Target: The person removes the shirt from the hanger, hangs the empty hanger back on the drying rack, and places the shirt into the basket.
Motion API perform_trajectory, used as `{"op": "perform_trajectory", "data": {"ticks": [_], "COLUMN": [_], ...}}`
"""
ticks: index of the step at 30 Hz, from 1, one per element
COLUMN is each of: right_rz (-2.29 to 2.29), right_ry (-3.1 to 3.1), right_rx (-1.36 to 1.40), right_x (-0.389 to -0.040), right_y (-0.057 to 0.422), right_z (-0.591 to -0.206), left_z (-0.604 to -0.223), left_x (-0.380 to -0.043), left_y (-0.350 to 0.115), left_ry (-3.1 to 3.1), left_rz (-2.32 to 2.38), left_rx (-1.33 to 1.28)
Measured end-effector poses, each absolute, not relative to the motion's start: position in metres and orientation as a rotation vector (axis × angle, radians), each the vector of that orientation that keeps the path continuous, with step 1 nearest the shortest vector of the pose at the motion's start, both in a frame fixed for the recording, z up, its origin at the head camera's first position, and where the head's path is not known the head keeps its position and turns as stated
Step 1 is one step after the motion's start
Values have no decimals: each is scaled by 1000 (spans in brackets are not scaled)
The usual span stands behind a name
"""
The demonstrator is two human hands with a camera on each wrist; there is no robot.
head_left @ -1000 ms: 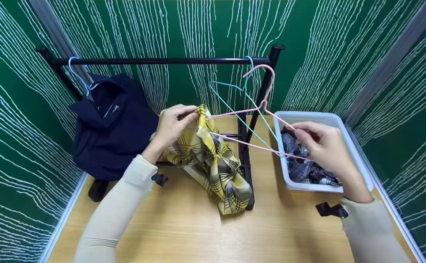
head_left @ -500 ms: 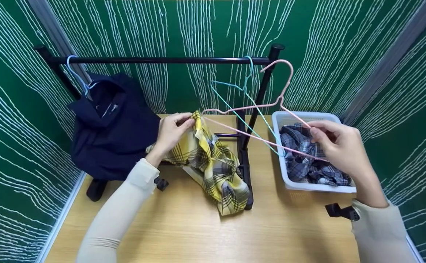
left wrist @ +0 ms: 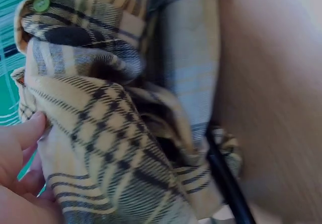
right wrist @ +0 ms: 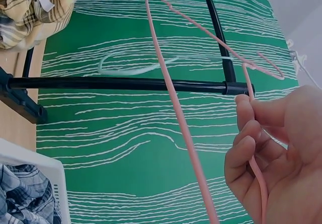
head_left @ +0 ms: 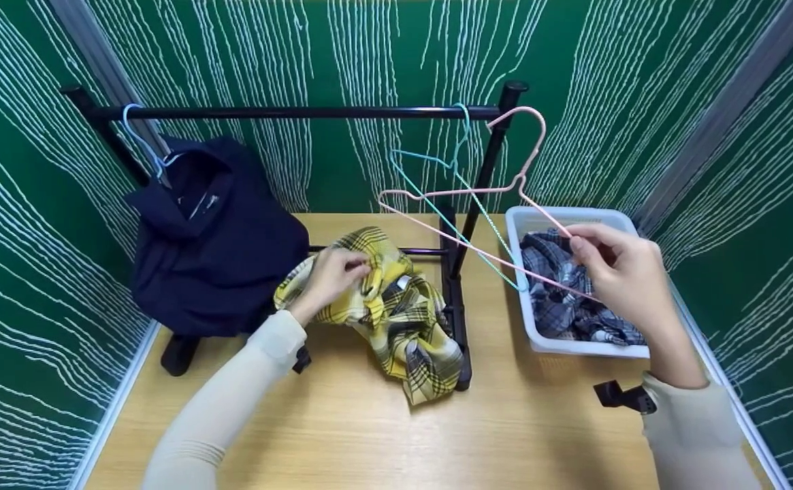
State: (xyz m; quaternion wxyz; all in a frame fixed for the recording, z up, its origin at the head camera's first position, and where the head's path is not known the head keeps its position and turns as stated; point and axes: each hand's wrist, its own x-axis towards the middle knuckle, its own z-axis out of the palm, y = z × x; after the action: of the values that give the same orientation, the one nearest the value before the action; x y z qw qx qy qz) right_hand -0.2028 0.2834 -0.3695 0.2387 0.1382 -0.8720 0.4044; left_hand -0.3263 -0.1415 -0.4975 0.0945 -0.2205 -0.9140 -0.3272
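Note:
My left hand (head_left: 333, 278) pinches the yellow plaid shirt (head_left: 410, 327), which hangs bunched up over the table. In the left wrist view the thumb and fingers grip a fold of that shirt (left wrist: 105, 128), and a green button (left wrist: 41, 3) shows near its top. My right hand (head_left: 617, 275) holds a pink wire hanger (head_left: 464, 192) by one sloping arm, hook upward. The right wrist view has the fingers curled round the hanger's wire (right wrist: 173, 98). Between the hanger's free end and the shirt there is a gap.
A black clothes rack (head_left: 301, 113) stands behind the hands. On its left hangs a navy shirt (head_left: 216, 265) on a blue hanger (head_left: 139, 136); on its right, a bare teal hanger (head_left: 461, 136). A white basket (head_left: 515, 272) with dark plaid clothes (head_left: 559, 292) stands at the right.
The pink hanger has come out of the yellow shirt and moved right and up with my right hand. My left hand has lowered with the shirt, which is now more crumpled.

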Motion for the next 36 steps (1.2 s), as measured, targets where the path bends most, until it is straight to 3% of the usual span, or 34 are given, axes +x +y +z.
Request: {"op": "perform_trajectory", "data": {"ticks": [5, 9, 17, 25, 36], "right_rz": [1096, 1084, 1095, 1089, 1097], "right_ry": [-2396, -2399, -2402, -2421, -2408], "right_rx": [356, 339, 354, 383, 396], "right_x": [-201, -199, -197, -199, -202], "right_y": [281, 282, 275, 265, 255], "right_z": [-371, -371, -370, -365, -364], "left_z": [-498, -477, -376, -297, -269], "left_x": [-325, -329, -343, -360, -382], "left_y": [-146, -154, -178, -207, -226], "left_ry": [-2808, -2690, -2231, -2269, -2602], "left_rz": [-905, -885, -705, -504, -406], "left_rx": [-719, -679, -482, -428, -442]}}
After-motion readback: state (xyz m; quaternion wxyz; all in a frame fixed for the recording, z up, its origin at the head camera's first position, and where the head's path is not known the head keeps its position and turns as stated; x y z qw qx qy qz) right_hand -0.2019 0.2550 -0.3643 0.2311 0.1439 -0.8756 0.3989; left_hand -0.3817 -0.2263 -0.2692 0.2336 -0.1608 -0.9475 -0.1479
